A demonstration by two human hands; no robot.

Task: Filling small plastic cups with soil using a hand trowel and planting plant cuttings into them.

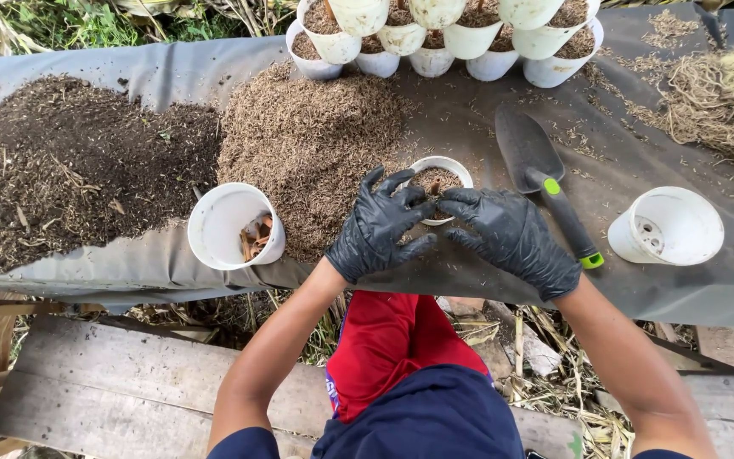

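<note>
Both my hands wear black gloves and wrap around a small white pot (pixel 440 167) filled with brown husk mix, standing on the grey sheet. My left hand (pixel 380 225) grips its left side with fingers spread over the rim. My right hand (pixel 511 234) holds its right side, fingertips touching the pot. A pile of light brown husks (pixel 312 140) lies just left of the pot. A dark trowel with a black and green handle (pixel 545 178) rests to the right of my right hand.
A dark soil heap (pixel 70 170) fills the left of the grey sheet (pixel 690 280). A tilted white pot with brown chips (pixel 235 225) sits left. An empty white pot (pixel 669 225) lies right. Several filled white pots (pixel 443 38) are stacked at the back. Dry fibre (pixel 724 102) lies far right.
</note>
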